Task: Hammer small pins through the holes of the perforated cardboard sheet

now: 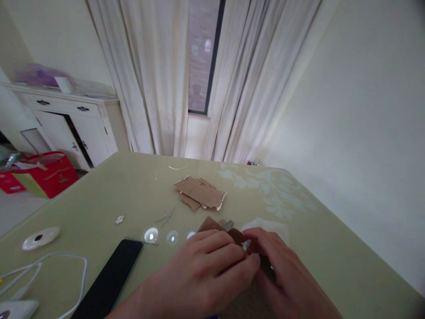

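My left hand [206,274] lies over a brown piece of cardboard [215,227] near the table's front edge, fingers curled and pressed onto it. My right hand [282,270] meets it from the right, fingertips pinched against the same cardboard. A small grey bit [229,225] sticks out at the cardboard's far edge. Most of the piece is hidden under both hands.
Torn corrugated cardboard pieces [201,193] lie farther back on the pale green table [325,248]. A black phone [111,277], a white cable [66,266], a white disc [40,238] and thin wire bits [166,217] lie left. Curtains, a white cabinet [66,119] and red bags [49,173] stand beyond.
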`<move>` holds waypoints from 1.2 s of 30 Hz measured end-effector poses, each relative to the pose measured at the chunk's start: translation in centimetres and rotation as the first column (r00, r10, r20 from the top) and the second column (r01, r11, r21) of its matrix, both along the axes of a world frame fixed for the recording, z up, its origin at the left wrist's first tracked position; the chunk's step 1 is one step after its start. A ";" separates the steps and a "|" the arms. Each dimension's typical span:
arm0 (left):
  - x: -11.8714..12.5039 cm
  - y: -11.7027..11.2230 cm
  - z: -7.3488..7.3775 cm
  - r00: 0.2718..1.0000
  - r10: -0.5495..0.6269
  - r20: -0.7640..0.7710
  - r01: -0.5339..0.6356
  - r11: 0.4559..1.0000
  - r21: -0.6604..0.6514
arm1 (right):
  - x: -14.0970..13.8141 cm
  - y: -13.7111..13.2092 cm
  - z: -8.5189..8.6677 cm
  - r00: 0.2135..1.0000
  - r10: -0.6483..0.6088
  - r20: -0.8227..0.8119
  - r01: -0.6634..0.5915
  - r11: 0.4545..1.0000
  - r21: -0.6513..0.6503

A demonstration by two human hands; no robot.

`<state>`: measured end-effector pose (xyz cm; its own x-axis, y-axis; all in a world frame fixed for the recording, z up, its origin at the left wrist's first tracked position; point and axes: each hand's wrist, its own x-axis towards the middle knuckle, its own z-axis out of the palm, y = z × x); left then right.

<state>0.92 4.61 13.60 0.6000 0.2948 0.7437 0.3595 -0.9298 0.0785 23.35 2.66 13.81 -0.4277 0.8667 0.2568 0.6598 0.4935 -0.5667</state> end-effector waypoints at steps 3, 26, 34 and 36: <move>-0.1 0.0 0.1 0.998 -0.069 -0.007 0.069 0.997 0.034 | -0.2 -0.2 0.2 0.999 -0.013 0.032 0.015 0.999 -0.046; -3.4 -1.1 0.2 0.996 -0.016 0.091 0.013 0.999 0.031 | -1.0 1.9 2.2 0.943 -0.114 0.313 0.128 0.992 -0.023; -13.3 10.3 -5.0 0.782 0.477 -0.402 -0.611 0.455 -0.648 | 2.0 2.5 1.5 0.945 0.241 0.220 -0.170 0.939 -0.300; -14.2 12.0 -7.3 0.744 0.450 -0.493 -0.660 0.382 -0.647 | 1.1 2.9 -0.2 0.902 0.380 0.205 -0.285 0.881 -0.378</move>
<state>-13.31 16.58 6.35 0.1758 0.9829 -0.0542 0.8730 -0.1302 0.4699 24.42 5.51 13.59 -0.7162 0.6733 -0.1839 0.6383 0.5252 -0.5628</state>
